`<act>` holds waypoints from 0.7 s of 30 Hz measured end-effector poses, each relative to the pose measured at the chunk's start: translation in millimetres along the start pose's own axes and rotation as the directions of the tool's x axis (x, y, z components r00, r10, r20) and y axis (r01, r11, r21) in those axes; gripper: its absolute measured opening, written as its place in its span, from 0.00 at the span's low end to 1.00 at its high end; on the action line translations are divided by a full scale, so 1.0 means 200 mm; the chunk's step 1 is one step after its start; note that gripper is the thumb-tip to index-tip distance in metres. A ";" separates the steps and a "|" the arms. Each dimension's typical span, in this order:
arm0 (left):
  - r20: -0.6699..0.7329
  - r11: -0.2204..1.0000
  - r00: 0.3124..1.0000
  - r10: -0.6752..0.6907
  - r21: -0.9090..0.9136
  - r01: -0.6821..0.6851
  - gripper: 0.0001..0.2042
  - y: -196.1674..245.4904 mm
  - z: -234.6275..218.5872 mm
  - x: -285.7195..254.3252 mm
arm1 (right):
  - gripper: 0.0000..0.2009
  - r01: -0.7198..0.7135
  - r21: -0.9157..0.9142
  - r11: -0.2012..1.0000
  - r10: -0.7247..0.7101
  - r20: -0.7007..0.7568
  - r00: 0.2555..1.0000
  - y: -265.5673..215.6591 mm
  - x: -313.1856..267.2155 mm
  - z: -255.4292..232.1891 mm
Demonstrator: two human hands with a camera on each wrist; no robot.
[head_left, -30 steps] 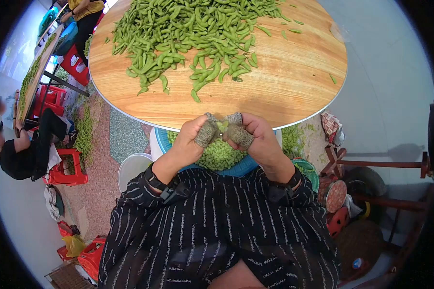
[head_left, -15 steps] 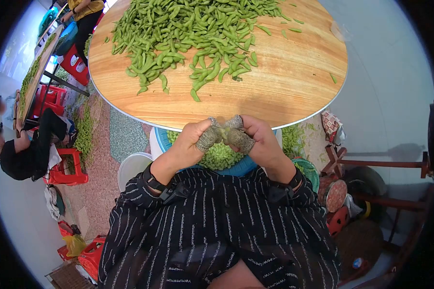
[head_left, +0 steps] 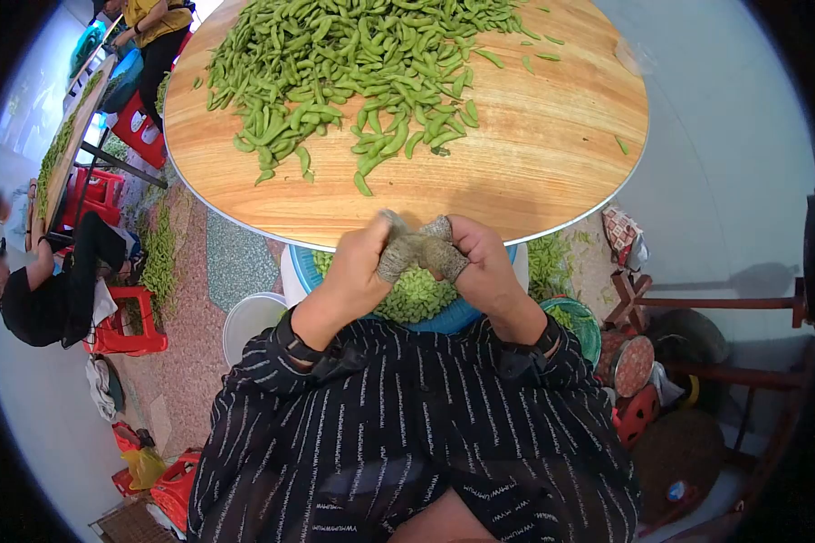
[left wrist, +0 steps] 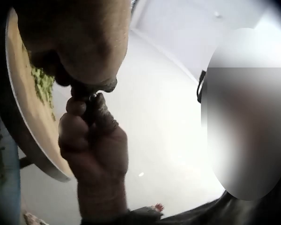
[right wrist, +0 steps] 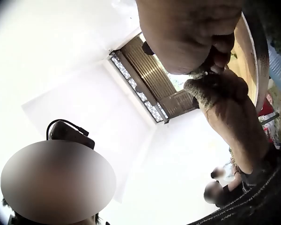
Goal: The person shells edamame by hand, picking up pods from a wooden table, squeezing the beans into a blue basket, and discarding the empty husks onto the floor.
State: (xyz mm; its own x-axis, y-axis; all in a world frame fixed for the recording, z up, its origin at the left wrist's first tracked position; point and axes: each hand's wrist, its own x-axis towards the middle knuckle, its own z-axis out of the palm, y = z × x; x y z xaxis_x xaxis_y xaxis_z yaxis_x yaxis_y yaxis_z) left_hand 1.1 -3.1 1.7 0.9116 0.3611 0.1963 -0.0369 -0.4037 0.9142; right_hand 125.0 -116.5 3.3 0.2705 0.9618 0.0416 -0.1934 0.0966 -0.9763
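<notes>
Over a blue basin (head_left: 453,319) both hands meet at the fingertips, close to the table's near edge. My left hand (head_left: 358,270) and right hand (head_left: 496,273) wear grey knitted covers (head_left: 395,261) on thumbs and fingers. Between them they pinch an edamame pod, now mostly hidden by the covers. Pale green shelled beans (head_left: 417,299) fill the basin beneath. Across the round wooden table (head_left: 552,136) spreads a large heap of edamame pods (head_left: 353,54), with a few loose pods nearer me. Both wrist views show the hands touching, dark against bright walls.
A white bucket (head_left: 252,328) stands left of the basin, and a green basket (head_left: 575,328) stands right. Empty pods (head_left: 549,262) litter the floor. At left, people sit by another table (head_left: 74,140) with red stools (head_left: 127,326). Dark red wooden frames (head_left: 715,308) stand at right.
The green pod visible between the fingertips has become covered as the fingers press closer together. My left thumb has tipped upward. The head view has shifted slightly.
</notes>
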 end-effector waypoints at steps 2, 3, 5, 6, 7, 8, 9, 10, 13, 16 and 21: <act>-0.245 0.920 0.949 0.197 0.381 -0.092 0.08 -0.01 0.02 0.00 | 0.08 -0.027 -0.011 1.000 0.026 -0.027 0.999 0.01 0.00 0.00; -0.245 0.920 0.949 0.197 0.380 -0.093 0.08 -0.03 0.03 0.00 | 0.08 -0.027 -0.011 1.000 0.026 -0.028 0.999 0.00 0.00 0.00; -0.212 0.852 0.891 0.402 0.442 -0.280 0.09 -0.08 0.03 0.00 | 0.07 0.026 -0.083 0.996 -0.027 -0.016 1.000 -0.01 0.00 0.02; -0.210 0.853 0.892 0.401 0.442 -0.279 0.09 -0.07 0.04 0.00 | 0.07 0.025 -0.081 0.996 -0.026 -0.016 1.000 0.00 0.00 0.03; -0.265 0.909 0.903 0.337 0.339 -0.240 0.07 -0.06 0.05 0.00 | 0.07 0.074 -0.144 0.987 -0.081 -0.041 0.996 0.00 0.00 0.04; -0.311 0.952 0.912 0.268 0.231 -0.201 0.06 -0.06 0.07 0.00 | 0.07 0.122 -0.207 0.971 -0.137 -0.062 0.989 0.00 0.00 0.04; -0.309 0.952 0.912 0.268 0.232 -0.201 0.06 -0.05 0.08 -0.01 | 0.07 0.122 -0.205 0.971 -0.138 -0.063 0.988 0.01 0.00 0.03; -0.349 0.992 0.929 0.124 0.051 -0.114 0.06 -0.05 0.09 -0.01 | 0.05 0.132 -0.279 0.951 -0.149 -0.042 0.988 0.02 0.00 0.03; -0.336 0.976 0.940 -0.063 -0.216 -0.011 0.08 -0.07 0.10 -0.02 | 0.05 0.185 -0.459 0.869 -0.206 0.004 0.978 0.03 0.00 0.01; -0.281 0.930 0.951 -0.129 -0.367 0.018 0.11 -0.08 0.09 -0.02 | 0.08 0.264 -0.585 0.767 -0.286 0.056 0.957 0.01 0.01 0.01; -0.176 0.949 0.975 -0.136 -0.307 0.077 0.09 -0.10 0.05 -0.07 | 0.09 0.395 -0.733 0.554 -0.291 0.274 0.917 0.00 0.02 -0.04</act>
State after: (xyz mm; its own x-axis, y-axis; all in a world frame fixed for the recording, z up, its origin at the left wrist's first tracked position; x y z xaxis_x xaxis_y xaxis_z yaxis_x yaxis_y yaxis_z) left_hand -6.4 -7.7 -23.5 0.8215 0.5552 0.1296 -0.0907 -0.0972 0.9911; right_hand 134.1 -114.0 1.3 0.0461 0.9237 0.3804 0.6906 0.2457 -0.6803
